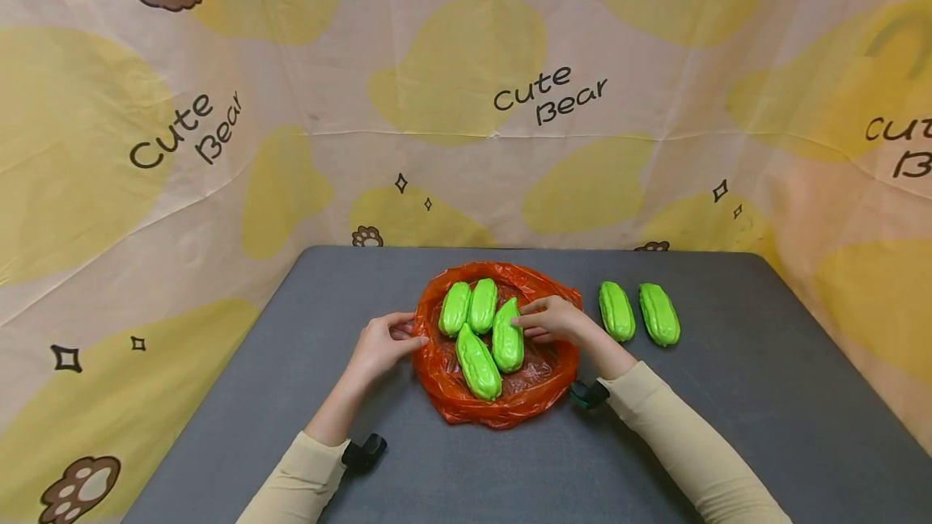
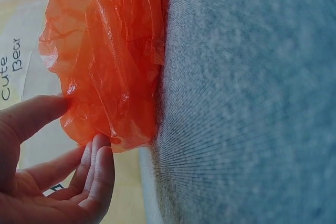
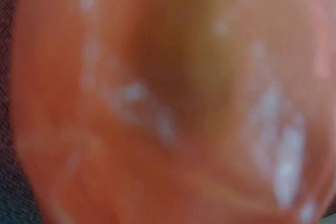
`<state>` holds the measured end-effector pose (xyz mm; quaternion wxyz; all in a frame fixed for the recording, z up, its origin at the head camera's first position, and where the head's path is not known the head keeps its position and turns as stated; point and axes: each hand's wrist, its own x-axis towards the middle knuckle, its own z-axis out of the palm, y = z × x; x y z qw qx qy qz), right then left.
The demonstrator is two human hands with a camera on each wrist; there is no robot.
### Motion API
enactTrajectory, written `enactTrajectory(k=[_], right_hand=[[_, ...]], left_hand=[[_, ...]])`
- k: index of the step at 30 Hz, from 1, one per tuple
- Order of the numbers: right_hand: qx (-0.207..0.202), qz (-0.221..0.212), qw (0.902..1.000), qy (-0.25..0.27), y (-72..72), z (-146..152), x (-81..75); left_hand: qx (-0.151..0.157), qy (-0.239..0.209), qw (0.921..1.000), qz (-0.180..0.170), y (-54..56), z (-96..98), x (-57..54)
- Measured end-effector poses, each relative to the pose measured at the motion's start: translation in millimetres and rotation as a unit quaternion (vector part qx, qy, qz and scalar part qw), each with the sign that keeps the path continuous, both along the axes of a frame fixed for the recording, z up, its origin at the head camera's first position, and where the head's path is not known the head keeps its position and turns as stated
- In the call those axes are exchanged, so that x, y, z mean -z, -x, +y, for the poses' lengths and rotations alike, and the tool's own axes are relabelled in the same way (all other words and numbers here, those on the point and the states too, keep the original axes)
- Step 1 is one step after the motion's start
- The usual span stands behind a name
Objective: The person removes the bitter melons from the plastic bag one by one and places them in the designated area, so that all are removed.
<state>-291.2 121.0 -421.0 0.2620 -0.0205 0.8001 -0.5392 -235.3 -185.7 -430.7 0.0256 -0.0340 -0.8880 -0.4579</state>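
Note:
In the head view an open red plastic bag (image 1: 455, 407) sits on the table with its rim rolled outward. Inside lie several glossy, lumpy green bitter melons (image 1: 478, 362), some with a pointed end. My left hand (image 1: 379, 346) pinches the bag's left rim, thumb over the edge and fingers outside; in the left wrist view the thumb and fingertips meet the red plastic (image 2: 105, 61). My right hand (image 1: 557, 319) reaches over the right rim and holds the rightmost bitter melon (image 1: 508, 346) in the bag by its upper side. Blurred red plastic (image 3: 157, 156) fills the right wrist view, hiding that hand.
Two more green bitter melons (image 1: 616, 311) lie side by side on the grey table (image 1: 349, 289), right of the bag and beyond my right forearm. A printed cloth (image 1: 451, 63) hangs behind the table and along its sides.

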Motion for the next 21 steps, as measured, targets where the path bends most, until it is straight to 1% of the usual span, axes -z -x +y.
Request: enactTrajectory(k=[8,14,21], right_hand=[[-0.008,0.001,0.9997,-0.022,0.8,-5.6,1.1],[-0.016,0.006,0.9995,-0.026,-0.4,-6.9,1.7],[-0.02,0.0,0.9994,-0.03,-0.9,-7.4,1.1]], left_hand=[[-0.001,-0.006,1.0,-0.004,-0.5,0.2,0.3],[-0.001,-0.006,1.0,-0.007,-1.3,0.2,-0.1],[-0.001,-0.005,1.0,-0.005,-1.8,-0.8,-0.3]])
